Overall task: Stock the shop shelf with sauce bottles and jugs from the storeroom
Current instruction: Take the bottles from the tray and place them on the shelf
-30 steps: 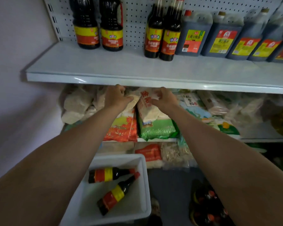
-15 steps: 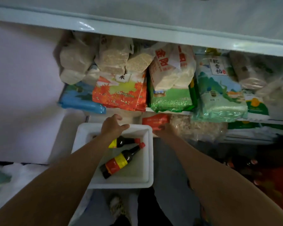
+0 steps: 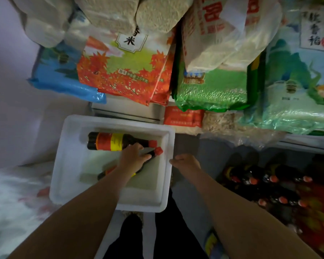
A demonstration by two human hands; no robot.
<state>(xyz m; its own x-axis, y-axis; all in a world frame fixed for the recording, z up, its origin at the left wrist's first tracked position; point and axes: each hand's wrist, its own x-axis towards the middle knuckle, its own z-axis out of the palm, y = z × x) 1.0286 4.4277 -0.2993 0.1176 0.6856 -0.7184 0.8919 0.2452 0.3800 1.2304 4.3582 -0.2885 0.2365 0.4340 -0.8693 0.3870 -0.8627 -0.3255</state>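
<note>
A dim shop aisle is being viewed from above, with rice bags [image 3: 123, 71] stacked on a low shelf at the top of the view and a white foam box [image 3: 67, 161] set on the floor just in front of it, probably so the stock can be reached without walking. Two sauce bottles are being carried lying down in the box, which keeps them from toppling. The far bottle [image 3: 112, 141] is lying across the back of the box, untouched. The near bottle [image 3: 153, 153] is being grasped by the left hand [image 3: 133, 158]: its fingers are curled over the shoulder and neck, with the red cap showing just past the fingertips and the labelled body hidden under the wrist. How firmly the grip is closed cannot be told. The right hand [image 3: 185, 162] is being held just outside the box's right wall, fingers loosely bent and holding nothing, apparently waiting to steady the box or take the other bottle.
</note>
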